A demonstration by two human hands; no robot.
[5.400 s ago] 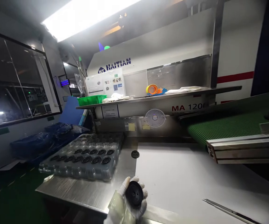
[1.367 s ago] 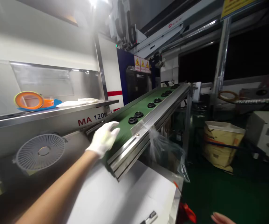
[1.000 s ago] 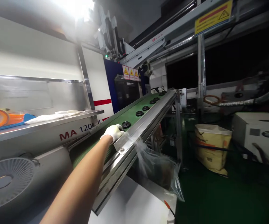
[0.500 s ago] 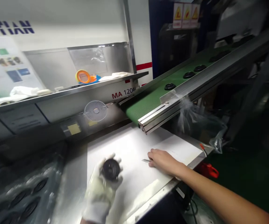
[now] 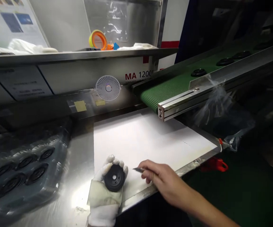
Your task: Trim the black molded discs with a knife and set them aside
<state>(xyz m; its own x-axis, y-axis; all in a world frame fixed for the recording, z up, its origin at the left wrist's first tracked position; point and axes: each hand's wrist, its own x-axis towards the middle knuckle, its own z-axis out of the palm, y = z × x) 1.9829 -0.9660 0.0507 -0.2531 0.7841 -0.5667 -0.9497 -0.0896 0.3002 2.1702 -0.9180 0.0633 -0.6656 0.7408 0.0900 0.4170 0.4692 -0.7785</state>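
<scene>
My left hand (image 5: pixel 104 192), in a white glove, holds a round black plastic part (image 5: pixel 114 177) with its face turned up, low over the steel table (image 5: pixel 79 176). My bare right hand (image 5: pixel 161 179) is closed on a thin metal blade tool (image 5: pixel 138 170), whose tip points left toward the part, a short gap away. Both hands hover over the near edge of a white sheet (image 5: pixel 148 138) on the table.
A clear blister tray (image 5: pixel 25 164) with several black parts sits at the left. A green conveyor belt (image 5: pixel 174 86) carrying more black parts (image 5: pixel 198 72) slopes in from the right, a plastic bag (image 5: pixel 221 107) hanging below it. A shelf (image 5: pixel 79 56) with an orange tape roll (image 5: pixel 98 39) runs behind.
My left hand reached up the belt, took a black part and brought it down to the table's near edge. My right hand picked the blade off the sheet and drew closer to the part.
</scene>
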